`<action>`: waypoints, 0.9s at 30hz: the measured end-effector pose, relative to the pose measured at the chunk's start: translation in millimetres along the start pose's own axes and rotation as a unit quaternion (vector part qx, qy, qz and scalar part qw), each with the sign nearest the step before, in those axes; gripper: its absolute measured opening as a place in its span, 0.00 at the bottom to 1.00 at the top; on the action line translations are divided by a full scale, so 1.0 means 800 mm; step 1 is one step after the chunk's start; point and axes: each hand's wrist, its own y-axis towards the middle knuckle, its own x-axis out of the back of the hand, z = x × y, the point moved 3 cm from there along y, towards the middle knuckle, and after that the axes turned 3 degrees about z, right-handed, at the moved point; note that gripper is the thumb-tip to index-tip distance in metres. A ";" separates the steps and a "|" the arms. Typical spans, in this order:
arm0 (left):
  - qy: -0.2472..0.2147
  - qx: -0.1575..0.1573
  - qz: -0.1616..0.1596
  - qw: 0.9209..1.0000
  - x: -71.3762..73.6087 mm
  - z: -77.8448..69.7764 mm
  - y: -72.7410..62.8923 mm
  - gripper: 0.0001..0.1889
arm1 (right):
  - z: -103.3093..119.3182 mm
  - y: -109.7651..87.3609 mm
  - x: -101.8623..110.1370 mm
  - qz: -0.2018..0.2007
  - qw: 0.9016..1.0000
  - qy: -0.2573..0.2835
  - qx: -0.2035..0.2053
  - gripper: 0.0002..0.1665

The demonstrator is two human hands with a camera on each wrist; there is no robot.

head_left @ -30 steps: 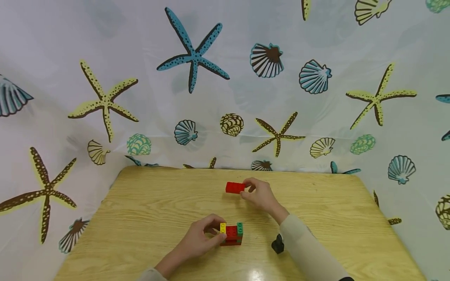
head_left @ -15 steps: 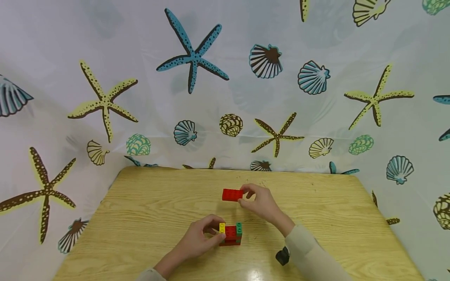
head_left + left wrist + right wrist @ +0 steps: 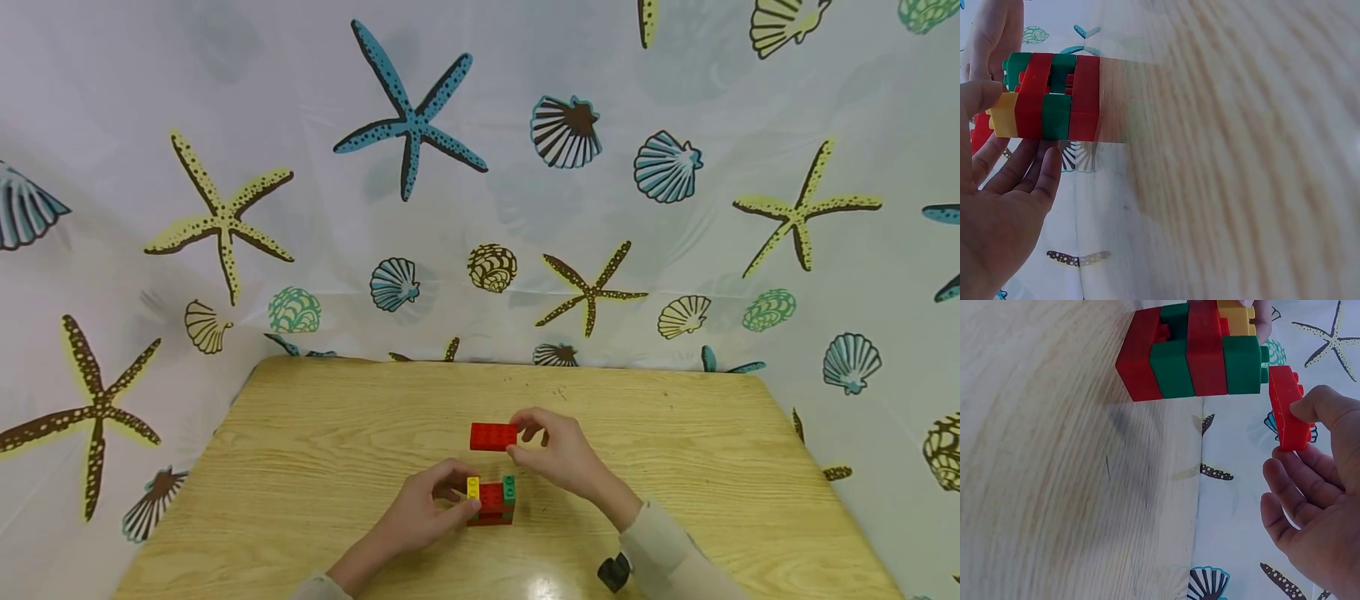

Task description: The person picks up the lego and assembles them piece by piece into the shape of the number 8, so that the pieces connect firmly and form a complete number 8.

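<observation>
A small stack of toy building bricks (image 3: 491, 500) stands on the wooden table, red and green layers with a yellow brick (image 3: 1004, 115) at the top left and a green one (image 3: 1242, 365) at the top right. My left hand (image 3: 423, 510) grips the stack at its left side, thumb by the yellow brick. Behind and above the stack, my right hand (image 3: 562, 450) pinches a loose red brick (image 3: 492, 437) by its right end, studs up. In the right wrist view this brick sits just beyond the top green brick's studs, apart from the stack.
The wooden table (image 3: 337, 433) reaches back to a white cloth (image 3: 480, 192) printed with starfish and shells, which also hangs at both sides. A small black object (image 3: 614, 572) shows by the right sleeve (image 3: 667, 550).
My right hand has brought the red brick nearer to me and slightly left, closer to the stack. My left hand and the stack have stayed in place.
</observation>
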 end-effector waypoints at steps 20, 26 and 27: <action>-0.016 0.004 0.002 1.000 -0.001 0.004 0.000 0.19 | 0.005 -0.028 -0.008 0.021 0.999 0.013 0.024 0.16; -0.017 0.002 0.004 1.000 0.000 0.003 0.000 0.16 | 0.004 -0.033 -0.012 0.031 0.999 0.024 0.027 0.16; -0.018 0.001 0.005 1.000 0.000 0.003 0.001 0.16 | 0.004 -0.034 -0.013 0.032 0.999 0.027 0.027 0.16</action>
